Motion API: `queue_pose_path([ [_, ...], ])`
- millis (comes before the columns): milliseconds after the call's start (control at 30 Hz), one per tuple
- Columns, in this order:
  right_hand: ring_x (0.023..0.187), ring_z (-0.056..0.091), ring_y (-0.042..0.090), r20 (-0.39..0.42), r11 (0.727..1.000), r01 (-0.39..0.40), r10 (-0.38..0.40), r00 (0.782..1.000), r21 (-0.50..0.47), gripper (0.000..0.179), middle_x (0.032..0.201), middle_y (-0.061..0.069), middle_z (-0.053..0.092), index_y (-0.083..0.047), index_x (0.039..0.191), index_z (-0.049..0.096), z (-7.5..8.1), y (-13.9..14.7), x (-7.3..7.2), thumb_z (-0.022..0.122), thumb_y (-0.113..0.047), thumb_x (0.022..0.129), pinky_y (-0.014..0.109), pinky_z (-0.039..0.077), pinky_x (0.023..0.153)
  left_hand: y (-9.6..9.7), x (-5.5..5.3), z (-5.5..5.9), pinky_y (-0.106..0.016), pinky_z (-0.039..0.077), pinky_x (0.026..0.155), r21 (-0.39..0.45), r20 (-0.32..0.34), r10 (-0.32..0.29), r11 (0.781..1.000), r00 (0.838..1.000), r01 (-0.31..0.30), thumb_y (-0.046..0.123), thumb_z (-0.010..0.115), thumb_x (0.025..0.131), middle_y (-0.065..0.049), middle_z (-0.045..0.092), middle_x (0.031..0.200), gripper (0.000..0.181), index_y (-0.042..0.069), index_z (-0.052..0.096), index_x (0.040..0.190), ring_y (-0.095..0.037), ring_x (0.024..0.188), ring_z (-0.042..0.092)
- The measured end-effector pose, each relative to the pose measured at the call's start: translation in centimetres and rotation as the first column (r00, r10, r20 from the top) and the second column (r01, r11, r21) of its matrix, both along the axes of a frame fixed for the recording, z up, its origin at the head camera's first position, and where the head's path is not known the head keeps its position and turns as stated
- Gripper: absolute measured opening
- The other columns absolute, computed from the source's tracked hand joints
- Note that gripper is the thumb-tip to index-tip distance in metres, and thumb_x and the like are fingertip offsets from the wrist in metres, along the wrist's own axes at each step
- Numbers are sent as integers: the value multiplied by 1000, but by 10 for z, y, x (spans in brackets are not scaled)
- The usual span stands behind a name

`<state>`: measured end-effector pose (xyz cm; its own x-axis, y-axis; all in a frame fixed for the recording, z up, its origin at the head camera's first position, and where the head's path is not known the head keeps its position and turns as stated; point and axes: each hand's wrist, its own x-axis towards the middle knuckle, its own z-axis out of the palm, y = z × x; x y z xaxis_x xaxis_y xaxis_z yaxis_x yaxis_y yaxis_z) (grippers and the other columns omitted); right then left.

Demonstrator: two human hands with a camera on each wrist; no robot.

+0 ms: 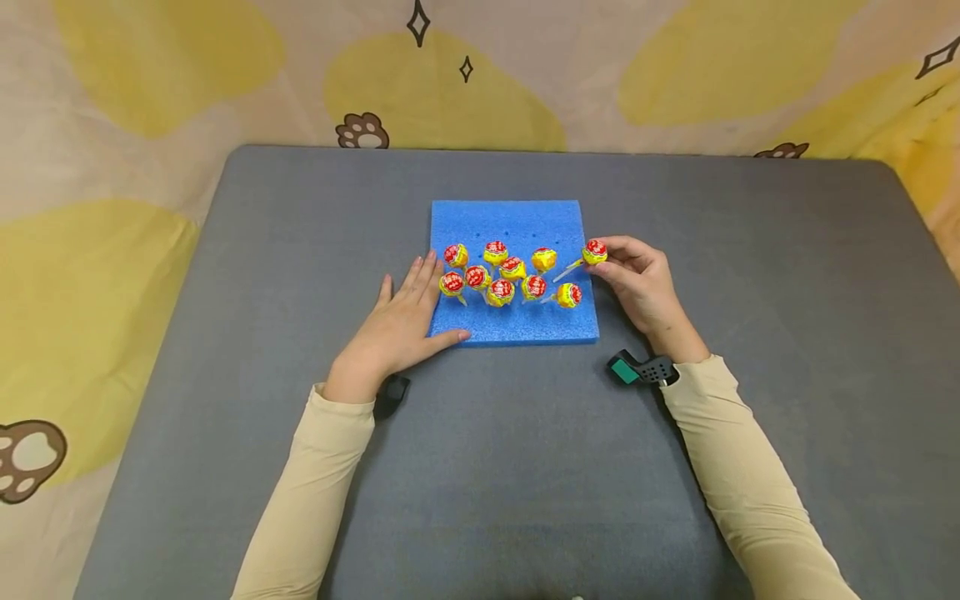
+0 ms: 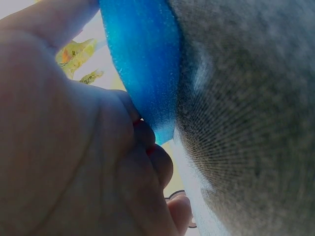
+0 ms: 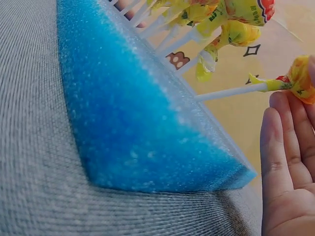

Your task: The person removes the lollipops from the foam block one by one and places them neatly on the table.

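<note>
A blue foam block (image 1: 517, 329) lies on the grey table with several wrapped lollipops standing in it by their sticks, such as one lollipop (image 1: 501, 292) near its middle. My right hand (image 1: 641, 279) pinches the yellow-and-red head of a lollipop (image 1: 595, 252) at the block's right side. Its white stick (image 3: 231, 92) slants down to the block; whether the tip is in the foam I cannot tell. Along the block's left edge rests my left hand (image 1: 397, 329), fingers straight and thumb across the near left corner. In the left wrist view its fingers touch the foam's side (image 2: 147, 64).
A few small holes (image 1: 506, 234) show in the far part of the foam. Grey table surface (image 1: 487, 467) surrounds the block. Behind the table hangs a yellow-patterned cloth (image 1: 480, 92). A dark strap with a green piece (image 1: 626, 368) is on my right wrist.
</note>
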<state>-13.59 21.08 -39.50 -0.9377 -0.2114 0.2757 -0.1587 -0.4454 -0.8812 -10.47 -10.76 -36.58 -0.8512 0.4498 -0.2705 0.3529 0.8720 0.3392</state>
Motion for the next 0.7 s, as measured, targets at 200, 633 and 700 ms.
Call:
queue_pose_path([
  [200,86,63,21,37,999,18,-16,999,-51,18,97,11,67,1,102,69,-1,1,1,67,2,85,28,52,80,-1,0,0,-56,-2,110,-3,4,-3,1000,1000,3,59,52,88,-10,-10,157,99,4,-2,150,-24,143,-9],
  [633,90,64,23,89,987,26,-12,996,-160,16,98,14,67,3,100,69,1,0,-1,66,5,84,31,52,81,-1,0,-3,-55,-2,110,7,-3,-1,1000,1000,1,60,51,88,-10,-11,156,99,4,-2,150,-23,143,-11],
  [700,90,64,23,93,986,29,-14,996,-163,16,98,14,67,3,100,69,1,1,-1,66,5,84,31,52,81,-1,-1,-3,-55,-3,110,7,-2,-2,1000,1000,2,60,51,88,-10,-10,157,99,4,-2,150,-23,143,-11],
])
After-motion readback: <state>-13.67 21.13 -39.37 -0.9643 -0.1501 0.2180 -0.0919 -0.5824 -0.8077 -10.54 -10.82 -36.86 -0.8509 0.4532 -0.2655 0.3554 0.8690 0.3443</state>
